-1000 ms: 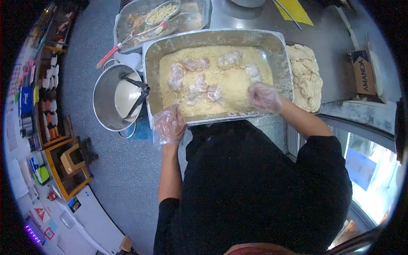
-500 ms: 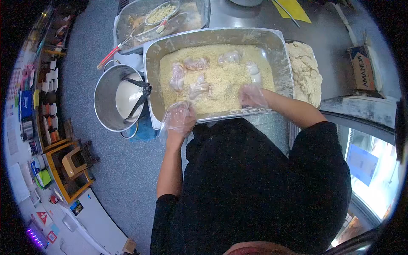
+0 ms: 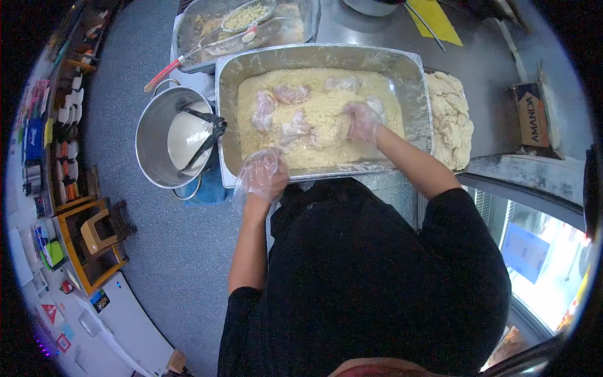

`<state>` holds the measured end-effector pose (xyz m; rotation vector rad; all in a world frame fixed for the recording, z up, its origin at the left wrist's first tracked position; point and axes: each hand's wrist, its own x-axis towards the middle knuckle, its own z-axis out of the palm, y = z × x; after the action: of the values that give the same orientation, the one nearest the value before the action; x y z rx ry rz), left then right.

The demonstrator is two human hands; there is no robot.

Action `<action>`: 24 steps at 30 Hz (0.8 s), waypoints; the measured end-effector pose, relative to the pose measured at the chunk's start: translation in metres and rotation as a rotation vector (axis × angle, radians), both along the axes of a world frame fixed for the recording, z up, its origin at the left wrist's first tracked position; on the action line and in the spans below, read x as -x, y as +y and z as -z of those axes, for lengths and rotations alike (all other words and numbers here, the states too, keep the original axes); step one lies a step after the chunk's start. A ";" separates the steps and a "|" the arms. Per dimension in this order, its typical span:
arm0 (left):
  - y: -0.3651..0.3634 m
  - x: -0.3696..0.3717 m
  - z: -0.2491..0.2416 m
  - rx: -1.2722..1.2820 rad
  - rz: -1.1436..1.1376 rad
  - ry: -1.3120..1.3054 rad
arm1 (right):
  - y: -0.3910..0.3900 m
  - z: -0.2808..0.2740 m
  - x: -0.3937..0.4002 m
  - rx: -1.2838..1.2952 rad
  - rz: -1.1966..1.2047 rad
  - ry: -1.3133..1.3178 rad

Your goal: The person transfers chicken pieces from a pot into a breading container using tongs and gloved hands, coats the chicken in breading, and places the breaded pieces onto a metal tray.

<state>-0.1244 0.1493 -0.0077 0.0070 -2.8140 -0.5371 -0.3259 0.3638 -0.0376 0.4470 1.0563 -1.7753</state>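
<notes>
A large steel pan point(image 3: 418, 107) holds pale breading crumbs point(image 3: 326, 147) with several raw chicken pieces point(image 3: 264, 112) lying on them. My right hand point(image 3: 362, 120), in a clear plastic glove, presses down into the crumbs at the pan's middle right, beside a chicken piece point(image 3: 342, 83). My left hand point(image 3: 264, 173), also gloved, rests on the pan's near left rim with fingers loosely curled; nothing is seen in it.
A steel pot point(image 3: 156, 139) of white batter with black tongs point(image 3: 204, 135) stands left of the pan. Breaded pieces point(image 3: 449, 116) pile up on the right. A second tray point(image 3: 207, 38) with a strainer lies behind. A cardboard box point(image 3: 534, 116) sits far right.
My right hand moved from the pan's near right edge up into the middle of the crumbs. My left hand shifted up and right onto the pan's rim.
</notes>
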 end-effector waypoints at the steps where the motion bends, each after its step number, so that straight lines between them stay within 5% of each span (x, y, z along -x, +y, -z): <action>1: -0.001 0.000 -0.002 0.086 0.042 -0.011 | -0.007 -0.002 0.004 -0.018 0.031 0.047; 5: -0.007 -0.006 0.014 -0.116 -0.039 -0.203 | -0.016 0.012 0.025 0.059 -0.090 0.033; 8: -0.007 -0.005 0.015 -0.097 -0.064 -0.225 | -0.012 -0.017 0.014 -0.124 -0.178 0.160; 10: -0.008 -0.004 0.011 -0.141 -0.059 -0.184 | 0.003 -0.015 0.009 -0.041 -0.370 0.787; 11: -0.007 -0.003 0.009 -0.143 -0.064 -0.185 | 0.009 -0.016 0.012 -0.041 -0.375 0.786; 13: -0.007 -0.001 0.006 -0.103 -0.083 -0.255 | 0.009 -0.042 0.015 -0.307 -0.956 1.006; 16: -0.003 -0.003 0.005 -0.058 -0.031 -0.041 | -0.008 -0.039 0.014 -0.565 -0.872 1.167; 20: -0.004 -0.003 0.008 -0.084 -0.045 -0.076 | -0.041 -0.011 -0.029 -0.705 -0.730 1.263; 22: -0.004 -0.001 0.006 -0.127 -0.069 -0.059 | -0.042 0.002 -0.051 -0.829 -0.818 1.819; 24: -0.004 -0.004 0.008 -0.109 -0.064 -0.006 | -0.026 -0.004 -0.044 -0.820 -0.941 1.653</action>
<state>-0.1201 0.1451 -0.0153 0.1198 -2.7763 -0.6753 -0.2822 0.3380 -0.0339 -1.1641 2.4952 -0.4505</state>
